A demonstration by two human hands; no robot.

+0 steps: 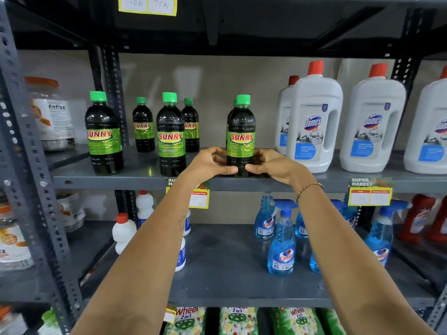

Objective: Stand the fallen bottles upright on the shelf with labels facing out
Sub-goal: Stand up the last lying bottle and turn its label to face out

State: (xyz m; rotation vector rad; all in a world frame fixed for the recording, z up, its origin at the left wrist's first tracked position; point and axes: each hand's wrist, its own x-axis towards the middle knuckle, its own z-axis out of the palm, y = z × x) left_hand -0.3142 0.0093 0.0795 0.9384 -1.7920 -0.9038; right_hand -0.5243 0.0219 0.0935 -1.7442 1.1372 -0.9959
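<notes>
- At frame centre, my left hand and right hand closed their fingers around the upright Sunny bottle at the shelf edge, label outward.
- A clumsy release could tip it forward off the shelf.

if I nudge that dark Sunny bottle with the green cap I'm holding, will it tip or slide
The tall, narrow dark plastic Sunny bottle with green cap would probably tip rather than slide. It looks full, so likely heavy for its size. The left hand and right hand steady its base.
</notes>
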